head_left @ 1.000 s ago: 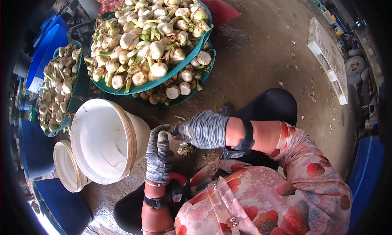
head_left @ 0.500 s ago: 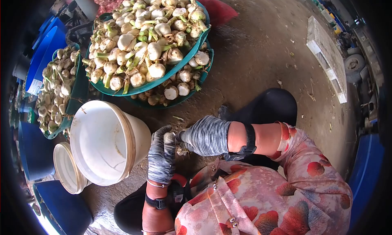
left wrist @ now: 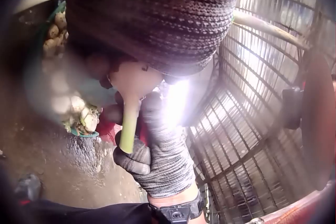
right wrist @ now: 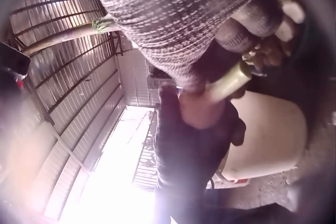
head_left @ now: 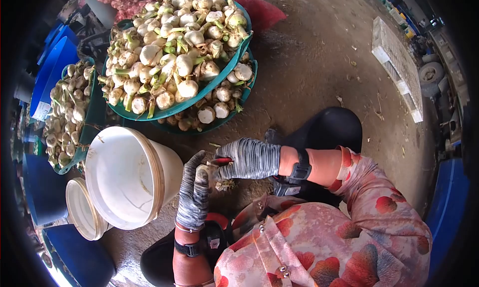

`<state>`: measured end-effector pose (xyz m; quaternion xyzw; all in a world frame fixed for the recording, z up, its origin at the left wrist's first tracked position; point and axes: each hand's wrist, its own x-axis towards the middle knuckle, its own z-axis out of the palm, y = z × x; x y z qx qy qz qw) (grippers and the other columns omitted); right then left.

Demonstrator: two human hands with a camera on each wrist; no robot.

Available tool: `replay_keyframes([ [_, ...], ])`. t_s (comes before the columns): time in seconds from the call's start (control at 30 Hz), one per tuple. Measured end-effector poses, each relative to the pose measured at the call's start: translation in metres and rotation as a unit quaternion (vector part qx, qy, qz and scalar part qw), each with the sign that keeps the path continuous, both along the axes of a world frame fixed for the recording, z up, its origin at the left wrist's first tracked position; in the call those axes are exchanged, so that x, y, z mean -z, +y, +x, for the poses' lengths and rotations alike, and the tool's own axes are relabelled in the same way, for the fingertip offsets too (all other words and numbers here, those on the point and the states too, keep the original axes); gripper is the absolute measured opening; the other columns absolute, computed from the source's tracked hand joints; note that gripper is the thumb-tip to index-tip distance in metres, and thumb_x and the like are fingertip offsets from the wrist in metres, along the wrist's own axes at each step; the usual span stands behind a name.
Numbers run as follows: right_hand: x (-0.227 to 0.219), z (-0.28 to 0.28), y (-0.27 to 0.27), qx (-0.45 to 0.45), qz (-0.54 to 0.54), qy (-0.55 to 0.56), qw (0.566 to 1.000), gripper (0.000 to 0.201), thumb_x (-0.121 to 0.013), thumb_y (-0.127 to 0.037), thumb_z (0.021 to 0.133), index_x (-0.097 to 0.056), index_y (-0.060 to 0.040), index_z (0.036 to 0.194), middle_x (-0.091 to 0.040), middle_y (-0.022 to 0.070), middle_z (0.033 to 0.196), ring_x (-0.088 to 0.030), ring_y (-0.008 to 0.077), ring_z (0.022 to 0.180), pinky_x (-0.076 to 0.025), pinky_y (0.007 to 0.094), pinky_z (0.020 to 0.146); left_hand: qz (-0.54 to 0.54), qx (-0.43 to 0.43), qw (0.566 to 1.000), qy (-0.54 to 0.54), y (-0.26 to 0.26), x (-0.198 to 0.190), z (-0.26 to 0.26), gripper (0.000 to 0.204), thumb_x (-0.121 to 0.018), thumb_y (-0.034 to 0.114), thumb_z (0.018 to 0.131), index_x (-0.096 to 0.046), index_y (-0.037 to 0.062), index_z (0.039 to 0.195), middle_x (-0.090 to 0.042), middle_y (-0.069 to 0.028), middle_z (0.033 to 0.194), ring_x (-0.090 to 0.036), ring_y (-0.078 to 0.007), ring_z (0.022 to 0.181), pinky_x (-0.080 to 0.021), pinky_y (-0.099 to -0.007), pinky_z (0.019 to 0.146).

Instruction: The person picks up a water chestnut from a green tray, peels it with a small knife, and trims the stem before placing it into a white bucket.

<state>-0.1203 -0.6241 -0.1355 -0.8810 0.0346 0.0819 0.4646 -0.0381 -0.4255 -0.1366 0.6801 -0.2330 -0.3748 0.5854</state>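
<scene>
Both hands wear grey knitted gloves and meet low in front of the body, right of the large white bucket (head_left: 119, 172). My left hand (head_left: 193, 192) grips a pale garlic bulb (left wrist: 136, 79), mostly hidden behind its fingers in the head view. The green stem (left wrist: 128, 129) points toward the right hand in the left wrist view. My right hand (head_left: 249, 158) curls round a red-handled tool (head_left: 222, 160), its fingers close beside the stem. The tool's working end is hidden. In the right wrist view the cut stem end (right wrist: 241, 71) shows under the glove.
A teal basket (head_left: 169, 110) heaped with garlic bulbs stands ahead, over another teal basket (head_left: 229, 118) of bulbs. More garlic fills a basket (head_left: 65, 112) at the left. A smaller white bucket (head_left: 82, 207) adjoins the large one. A white pallet (head_left: 399, 67) lies far right.
The right hand has turned and risen slightly beside the left, and its red tool handle has come into sight. The left hand has shifted only slightly and keeps its grip.
</scene>
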Motion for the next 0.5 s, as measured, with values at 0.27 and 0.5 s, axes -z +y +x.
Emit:
replay_keyframes([
  [0.27,0.011,0.008,-0.007,0.031,0.087,0.049,0.994,0.035,-0.066,-0.037,0.090,-0.068,-0.0028,0.099,-0.066,0.0219,0.083,-0.063,0.0361,0.076,-0.049,0.0424,0.070,0.005,0.081,0.964,-0.255,0.003,-0.020,-0.003,0.041,-0.057,0.013,0.097,-0.050,0.0008,0.136,-0.056,-0.0152,0.124,-0.055,-0.0283,0.116,-0.042,-0.0377,0.103],
  [0.5,0.067,0.013,-0.005,-0.117,0.152,-0.133,0.972,0.034,-0.066,-0.039,0.092,-0.070,-0.0078,0.107,-0.071,0.0110,0.096,-0.066,0.0235,0.081,-0.056,0.0364,0.073,-0.055,0.112,0.847,-0.516,0.006,-0.029,-0.019,0.050,-0.067,-0.003,0.080,-0.057,0.0113,0.126,-0.055,-0.0151,0.125,-0.054,-0.0345,0.124,-0.038,-0.0545,0.113],
])
